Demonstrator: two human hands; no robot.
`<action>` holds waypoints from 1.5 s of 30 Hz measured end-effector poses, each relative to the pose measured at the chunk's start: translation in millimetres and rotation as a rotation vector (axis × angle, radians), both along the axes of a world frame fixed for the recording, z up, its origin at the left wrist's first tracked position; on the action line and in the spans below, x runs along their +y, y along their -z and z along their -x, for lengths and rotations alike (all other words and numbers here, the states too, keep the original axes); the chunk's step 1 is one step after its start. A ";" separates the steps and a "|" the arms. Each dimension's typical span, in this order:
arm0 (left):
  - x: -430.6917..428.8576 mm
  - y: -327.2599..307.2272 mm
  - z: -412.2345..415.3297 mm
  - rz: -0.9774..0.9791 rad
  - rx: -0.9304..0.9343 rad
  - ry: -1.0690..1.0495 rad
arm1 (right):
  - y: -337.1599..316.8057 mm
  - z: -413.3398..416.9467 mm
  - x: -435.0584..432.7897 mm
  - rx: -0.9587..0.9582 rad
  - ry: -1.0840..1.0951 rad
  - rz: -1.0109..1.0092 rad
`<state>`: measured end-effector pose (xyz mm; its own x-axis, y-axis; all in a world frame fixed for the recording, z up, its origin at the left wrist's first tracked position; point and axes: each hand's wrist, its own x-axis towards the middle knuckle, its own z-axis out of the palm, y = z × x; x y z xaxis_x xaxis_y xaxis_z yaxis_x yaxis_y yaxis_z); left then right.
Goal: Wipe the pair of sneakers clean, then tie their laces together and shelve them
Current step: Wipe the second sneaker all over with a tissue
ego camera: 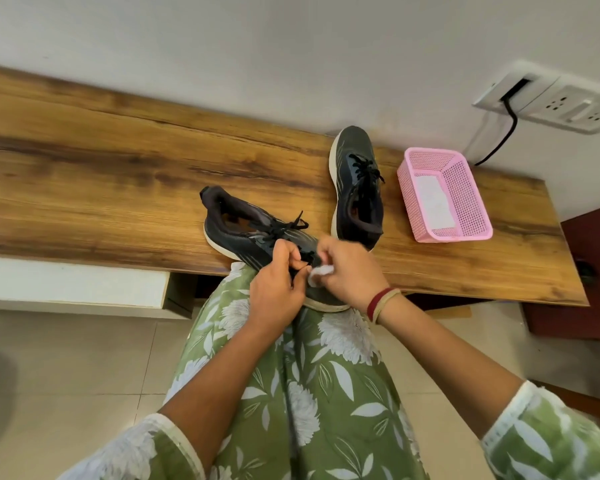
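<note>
**Two of a pair: one at the front edge, one further back**

The wooden top [101, 174] runs across the view from the left, set against a pale wall. Near its middle, the near sneaker [236, 233] lies at an angle on the front edge, heel to the left and toe overhanging towards the person's lap. It is dark with a pale sole, and its black laces [284, 226] are loose.

The left hand [274, 289] has its fingers and thumb curled round the laced upper part of this shoe, pinching it there. Just beside it, a white wipe [317, 273] is bunched against the shoe. The right hand [350, 275] grips the wipe with its fingers closed over it. A red and tan band [381, 303] sits on that wrist.

To the right, the second sneaker [357, 188] stands upright on the wood, apart from the first, with its toe towards the wall. Near it on the right is a pink mesh basket [465, 195] with something white lying inside. Above that, a wall socket [565, 105] has a black cable [510, 126] hanging from it.
</note>
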<state>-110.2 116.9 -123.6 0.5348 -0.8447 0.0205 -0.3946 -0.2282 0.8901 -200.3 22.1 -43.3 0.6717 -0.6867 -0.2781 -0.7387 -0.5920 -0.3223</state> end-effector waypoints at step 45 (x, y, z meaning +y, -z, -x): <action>-2.9 1.8 -1.4 0.055 0.042 0.018 | -12.9 30.1 17.0 0.164 -0.113 0.240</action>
<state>-108.7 114.0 -125.3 0.5208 -0.8525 0.0451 -0.3607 -0.1719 0.9167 -230.4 39.1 -30.4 0.7069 -0.6696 -0.2280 -0.6946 -0.7180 -0.0450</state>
